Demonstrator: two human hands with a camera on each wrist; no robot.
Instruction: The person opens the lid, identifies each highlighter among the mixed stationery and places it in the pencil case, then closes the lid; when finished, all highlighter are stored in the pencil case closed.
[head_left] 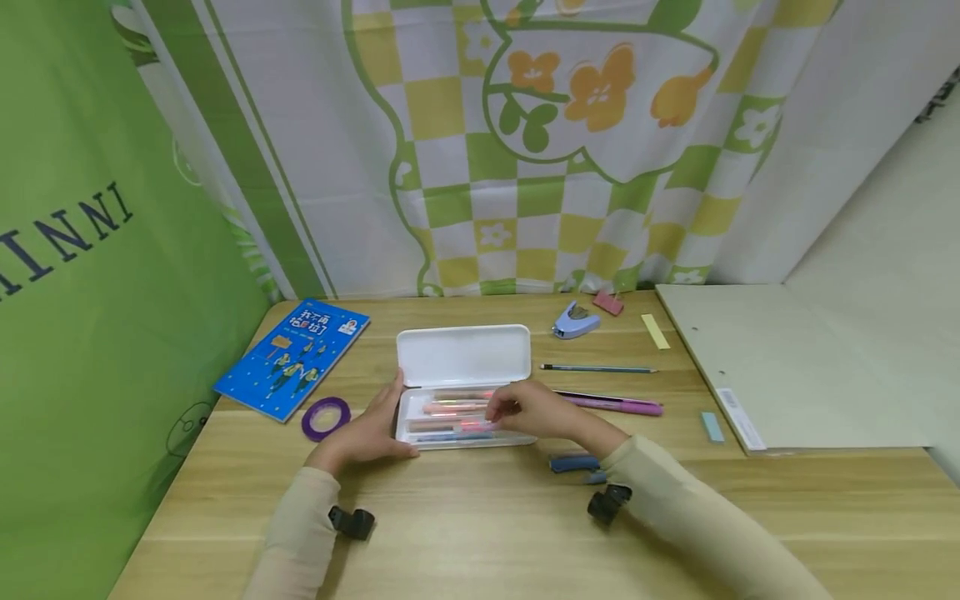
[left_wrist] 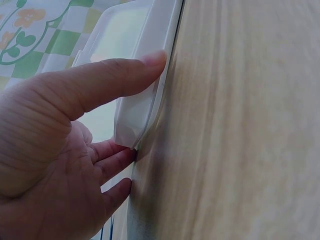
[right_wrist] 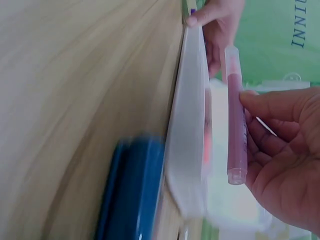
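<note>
My right hand (head_left: 534, 411) pinches a pink pen (right_wrist: 236, 117) over the case (head_left: 420, 429); my left hand (head_left: 367, 433), fingers straight, braces it. Tilted, the pen could jam crosswise.

- In the head view the right hand (head_left: 536, 411) covers the right part of the pens in the pencil case (head_left: 450, 367); their right ends are hidden.
- The blue object (right_wrist: 131, 192) in the right wrist view is blurred; its kind cannot be told.
- The left wrist view cuts the left hand (left_wrist: 55, 165) off at the frame's left and lower edges.
- The print on the blue book (head_left: 294, 356) is too small to read.
</note>
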